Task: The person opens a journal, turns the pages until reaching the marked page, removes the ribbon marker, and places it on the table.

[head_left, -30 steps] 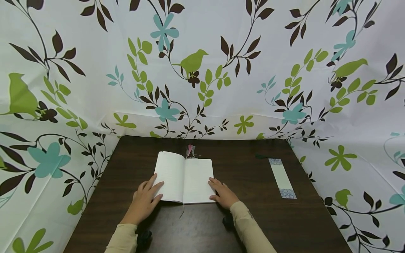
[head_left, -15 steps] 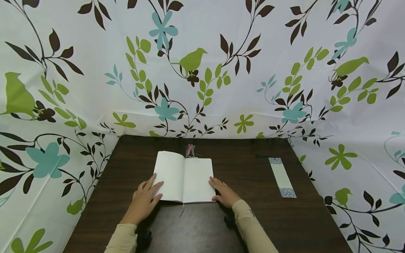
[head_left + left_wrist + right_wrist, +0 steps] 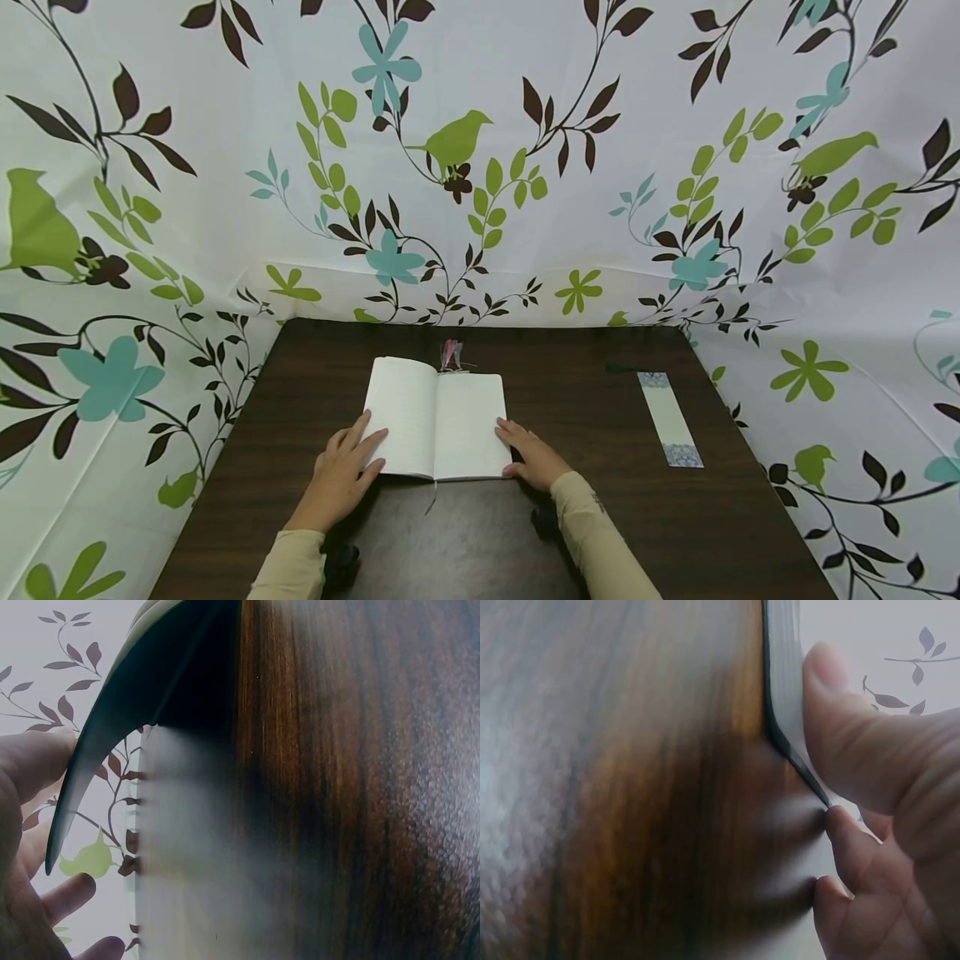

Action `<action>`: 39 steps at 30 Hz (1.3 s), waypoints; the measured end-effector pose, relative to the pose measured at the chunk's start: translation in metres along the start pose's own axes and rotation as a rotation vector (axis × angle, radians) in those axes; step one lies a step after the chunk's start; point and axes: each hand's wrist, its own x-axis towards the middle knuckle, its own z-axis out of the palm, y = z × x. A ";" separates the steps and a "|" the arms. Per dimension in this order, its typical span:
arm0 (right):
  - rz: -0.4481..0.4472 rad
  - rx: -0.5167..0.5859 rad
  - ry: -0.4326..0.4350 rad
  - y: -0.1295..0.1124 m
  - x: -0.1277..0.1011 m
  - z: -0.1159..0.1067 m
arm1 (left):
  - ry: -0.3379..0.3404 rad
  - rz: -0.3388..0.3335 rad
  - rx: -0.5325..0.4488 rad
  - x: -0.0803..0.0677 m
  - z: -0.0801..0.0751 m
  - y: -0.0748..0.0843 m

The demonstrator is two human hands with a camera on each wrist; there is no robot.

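Note:
An open notebook [image 3: 471,429] with pale, seemingly blank pages lies on the dark wooden table. My left hand [image 3: 341,471] rests at its left edge, fingertips and thumb on the left page. At the opposite edge, my right hand [image 3: 534,457] touches the right page with its fingers, the thumb near the lower corner. In the left wrist view, the dark cover [image 3: 112,712] bends up off the tabletop beside my thumb. The right wrist view shows my thumb [image 3: 832,712] against the page block [image 3: 786,667], with fingertips near the cover's edge.
To the right lies a pale bookmark [image 3: 671,421] with blue patterned ends and a dark tassel [image 3: 621,367]. Pink and grey ribbon ends [image 3: 452,355] show behind the notebook. A thin cord [image 3: 432,498] hangs from its front. Patterned cloth [image 3: 570,208] surrounds the table [image 3: 577,375].
My right hand has shifted slightly right along the page edge, and the camera view has moved a little. My left hand and the notebook stay in place.

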 end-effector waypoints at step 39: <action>0.014 -0.058 0.046 -0.008 0.000 -0.001 | 0.015 0.026 -0.008 -0.001 -0.003 0.001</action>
